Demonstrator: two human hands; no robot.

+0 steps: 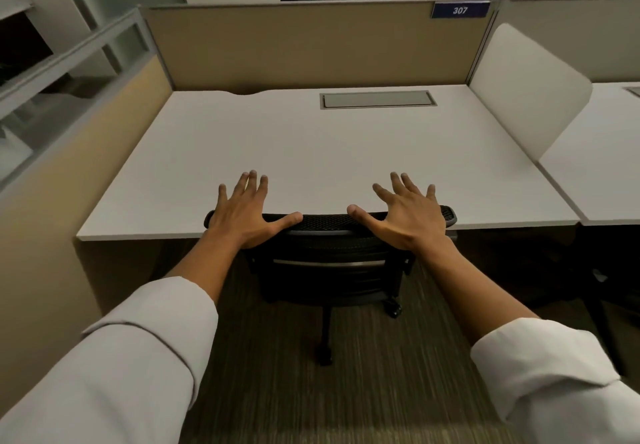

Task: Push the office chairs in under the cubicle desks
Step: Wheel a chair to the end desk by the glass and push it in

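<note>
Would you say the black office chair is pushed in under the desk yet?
Mostly in: the chair backrest meets the desk edge, seat hidden beneath.

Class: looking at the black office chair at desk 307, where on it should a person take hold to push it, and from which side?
Take the office chair by its backrest's top edge, from behind. That curved mesh rim faces the person at hand height, wide enough for the left hand and right hand apart.

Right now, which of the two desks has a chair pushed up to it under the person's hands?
The desk in front of the 307 sign: the black mesh chair sits at its front edge. The desk on the right shows no chair.
</note>
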